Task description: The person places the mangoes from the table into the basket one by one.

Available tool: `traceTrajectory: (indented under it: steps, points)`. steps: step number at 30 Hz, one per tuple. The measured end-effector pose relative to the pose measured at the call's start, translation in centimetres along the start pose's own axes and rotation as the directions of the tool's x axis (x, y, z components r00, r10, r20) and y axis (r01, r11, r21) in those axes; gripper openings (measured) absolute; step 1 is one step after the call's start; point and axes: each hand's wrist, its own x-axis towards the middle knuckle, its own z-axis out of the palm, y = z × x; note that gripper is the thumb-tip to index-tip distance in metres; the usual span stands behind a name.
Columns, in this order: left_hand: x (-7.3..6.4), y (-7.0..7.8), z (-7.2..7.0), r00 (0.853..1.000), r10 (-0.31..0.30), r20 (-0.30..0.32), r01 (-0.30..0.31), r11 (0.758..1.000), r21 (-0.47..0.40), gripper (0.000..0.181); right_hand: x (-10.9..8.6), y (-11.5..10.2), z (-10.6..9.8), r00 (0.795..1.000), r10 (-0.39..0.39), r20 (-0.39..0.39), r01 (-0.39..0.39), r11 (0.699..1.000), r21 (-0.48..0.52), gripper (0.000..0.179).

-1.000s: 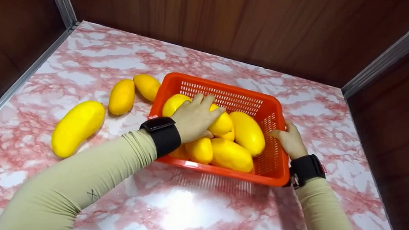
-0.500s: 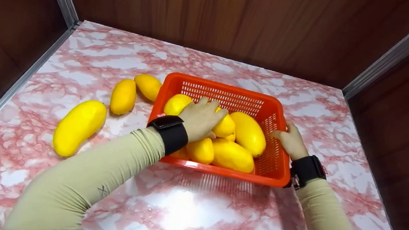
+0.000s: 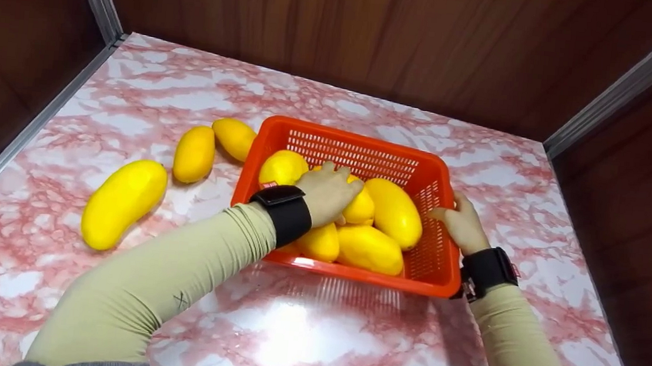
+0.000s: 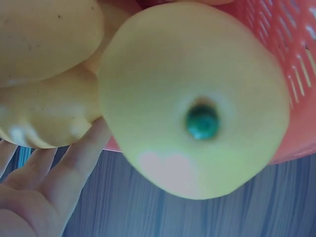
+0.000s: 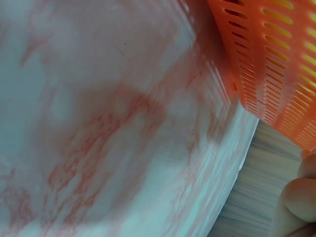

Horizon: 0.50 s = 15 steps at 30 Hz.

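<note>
An orange-red plastic basket (image 3: 347, 276) with slotted walls holds several yellow mangoes. My left hand (image 3: 328, 195) reaches over its left side and grips a mango (image 3: 361, 204) on top of the pile. In the left wrist view, the fingers (image 4: 74, 168) lie against a mango (image 4: 44, 106), while another mango with a dark green stem end (image 4: 197, 64) fills the middle. My right hand (image 3: 467, 225) holds the basket's right rim, thumb inside; the other fingers are mostly hidden outside. The right wrist view catches part of that hand (image 5: 298, 205) below the slotted wall.
Left of the basket, on the pink-and-white marbled table (image 3: 192, 94), lie a large mango (image 3: 123, 203) and two smaller ones: a mango (image 3: 194, 154) and another mango (image 3: 234, 138) near the basket's corner. Brown wood-grain panels (image 3: 339, 31) enclose the back and sides.
My left hand has shifted a little right and toward me with its mango, which sits slightly lower on the pile. My right hand and the basket have stayed in place.
</note>
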Motion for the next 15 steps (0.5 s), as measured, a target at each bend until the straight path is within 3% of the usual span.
traceTrajectory:
  steps: [9, 15]
  points:
    - [-0.1, 0.2, -0.2, 0.999, -0.026, 0.019, 0.026, 0.999, -0.026, 0.073, 0.1, 0.0, 0.0, 1.000, -0.013, -0.019, 0.012, 0.999, -0.031, 0.056]
    - [-0.1, 0.0, -0.1, 0.999, -0.042, 0.006, 0.042, 0.998, -0.049, 0.081, -1.1, -1.6, 0.3, 1.000, 0.013, -0.005, -0.013, 1.000, -0.016, 0.057]
